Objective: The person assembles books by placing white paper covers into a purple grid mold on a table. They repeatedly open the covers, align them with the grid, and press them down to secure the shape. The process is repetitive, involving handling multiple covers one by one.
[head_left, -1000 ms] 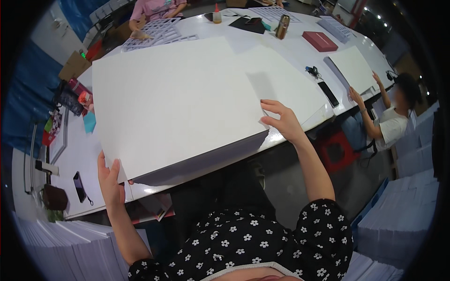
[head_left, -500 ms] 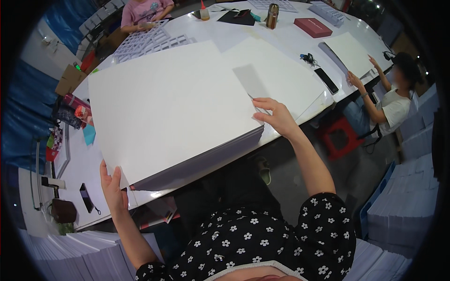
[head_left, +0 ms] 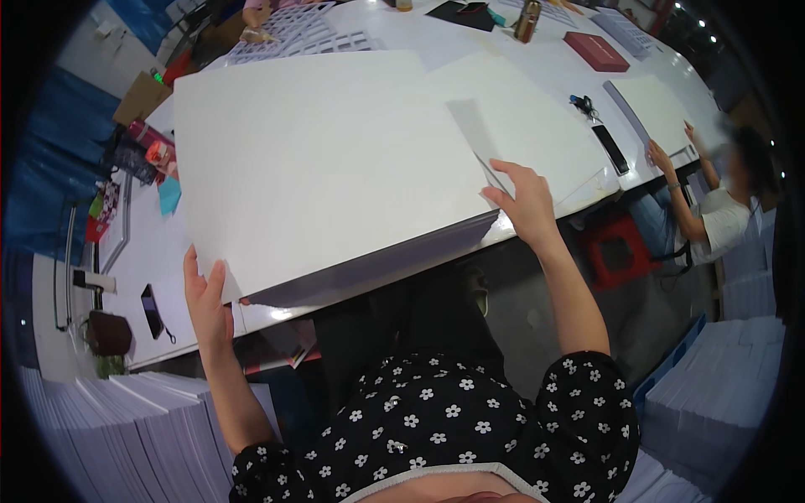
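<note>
A thick stack of large white sheets (head_left: 335, 168) lies on the white table in front of me, its layered near side showing grey. At its near left corner is my left hand (head_left: 210, 298), closed around the corner with the thumb on the near side; some fingertips are hidden below the edge. My right hand (head_left: 530, 205) is at the right edge near the front corner. Its thumb and forefinger are apart and curved, the thumb tip touching the edge; the other fingers are partly hidden. Beyond the stack on the right lies another large pale sheet (head_left: 537, 126).
A co-worker (head_left: 721, 201) at the right handles a smaller white stack (head_left: 658, 109). White grid frames (head_left: 335, 42), a red box (head_left: 595, 52), a metal flask (head_left: 527, 21) and phones (head_left: 610, 149) are on the table. Paper piles (head_left: 168, 427) stand low left and right (head_left: 713, 377).
My view has shifted, so the table and stack sit higher in the picture. Both hands stay at the same places on the stack; the right thumb and fingers have spread slightly.
</note>
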The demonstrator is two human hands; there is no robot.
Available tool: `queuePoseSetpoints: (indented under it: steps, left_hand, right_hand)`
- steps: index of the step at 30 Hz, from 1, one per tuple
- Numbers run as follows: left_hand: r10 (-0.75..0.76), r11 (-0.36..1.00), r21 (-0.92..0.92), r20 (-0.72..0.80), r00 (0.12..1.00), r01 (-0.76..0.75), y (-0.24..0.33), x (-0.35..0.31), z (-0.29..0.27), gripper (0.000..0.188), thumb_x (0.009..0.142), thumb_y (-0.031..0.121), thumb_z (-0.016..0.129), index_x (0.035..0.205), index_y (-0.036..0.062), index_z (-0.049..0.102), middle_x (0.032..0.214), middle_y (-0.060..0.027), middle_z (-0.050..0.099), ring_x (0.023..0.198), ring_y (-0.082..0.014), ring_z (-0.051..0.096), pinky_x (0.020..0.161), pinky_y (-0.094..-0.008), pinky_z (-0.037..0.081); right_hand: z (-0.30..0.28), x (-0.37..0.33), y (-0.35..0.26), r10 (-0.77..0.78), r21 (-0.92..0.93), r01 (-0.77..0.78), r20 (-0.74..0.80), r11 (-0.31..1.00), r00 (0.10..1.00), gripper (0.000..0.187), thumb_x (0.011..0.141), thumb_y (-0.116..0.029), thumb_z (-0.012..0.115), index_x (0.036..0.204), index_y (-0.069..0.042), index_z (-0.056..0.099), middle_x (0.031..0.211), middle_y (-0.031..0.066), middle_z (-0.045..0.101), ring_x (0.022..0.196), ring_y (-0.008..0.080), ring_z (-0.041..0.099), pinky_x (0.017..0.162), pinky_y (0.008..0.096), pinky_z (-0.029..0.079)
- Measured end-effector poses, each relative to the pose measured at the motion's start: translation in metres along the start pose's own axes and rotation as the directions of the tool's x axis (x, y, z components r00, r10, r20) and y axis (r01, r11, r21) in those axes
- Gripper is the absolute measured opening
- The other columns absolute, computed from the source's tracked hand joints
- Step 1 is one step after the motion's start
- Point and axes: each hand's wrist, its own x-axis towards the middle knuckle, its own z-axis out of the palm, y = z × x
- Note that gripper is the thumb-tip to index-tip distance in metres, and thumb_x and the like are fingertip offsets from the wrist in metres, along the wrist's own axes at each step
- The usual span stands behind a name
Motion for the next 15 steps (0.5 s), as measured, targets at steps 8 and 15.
queuePoseSetpoints:
  steps: [8,15]
  left_hand:
    - [-0.032,0.999,0.023,-0.008,0.999,0.032,-0.003,0.006,0.0,0.049,0.098,0.01,0.053,0.142,0.005,0.034,0.106,-0.0098,0.063,0.074,-0.0125,0.064,0.047,-0.0252,0.047]
    - [-0.015,1.0,0.024,-0.017,1.0,0.016,-0.002,0.006,0.0,0.046,0.097,0.006,0.051,0.14,0.0014,0.036,0.103,-0.0125,0.065,0.07,-0.0125,0.066,0.044,-0.0242,0.05]
  right_hand:
    - [0.025,-0.041,-0.037,-0.402,-0.265,0.343,-0.215,0.901,0.89,0.05,0.087,-0.023,0.069,0.133,-0.008,0.056,0.139,0.0172,0.053,0.13,0.0378,0.049,0.105,0.0508,0.038]
    - [0.052,-0.055,-0.041,-0.519,-0.192,0.497,-0.083,0.846,0.851,0.058,0.087,-0.036,0.067,0.138,-0.012,0.054,0.148,0.0198,0.044,0.139,0.0406,0.039,0.113,0.0562,0.031]
